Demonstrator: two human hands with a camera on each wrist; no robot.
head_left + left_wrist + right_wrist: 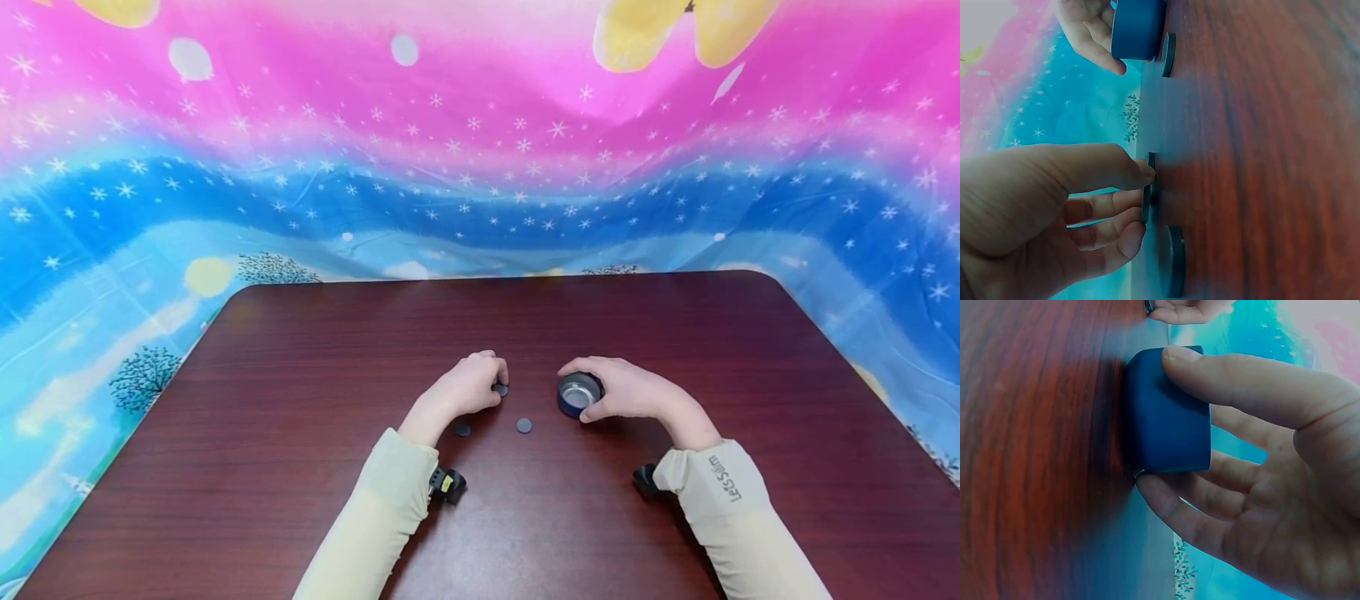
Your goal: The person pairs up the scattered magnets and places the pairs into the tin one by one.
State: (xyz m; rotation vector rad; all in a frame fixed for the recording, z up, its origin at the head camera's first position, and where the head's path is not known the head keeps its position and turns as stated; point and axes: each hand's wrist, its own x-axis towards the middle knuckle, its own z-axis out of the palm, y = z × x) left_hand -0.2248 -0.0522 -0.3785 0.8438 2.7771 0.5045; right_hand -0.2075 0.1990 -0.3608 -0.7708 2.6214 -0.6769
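Note:
My left hand [468, 385] pinches a small dark grey disc [502, 389] between thumb and fingers, close to the tabletop. In the left wrist view that disc [1147, 209] is seen edge-on; whether it still touches the wood I cannot tell. Two similar discs lie flat on the table: one [462, 430] by the left wrist, the other [523, 426] between the hands. On the right, my right hand [630, 390] grips a short round dark blue container [572, 409] from its side. Its top is uncovered and its inside looks metallic. The right wrist view shows its smooth blue wall [1166, 425] standing on the table.
A dark reddish-brown table [337, 333] with rounded far corners bears everything. Behind and beside it hangs a pink and blue patterned cloth [480, 125]. Black wrist devices [453, 487] sit under both cream sleeves [375, 508].

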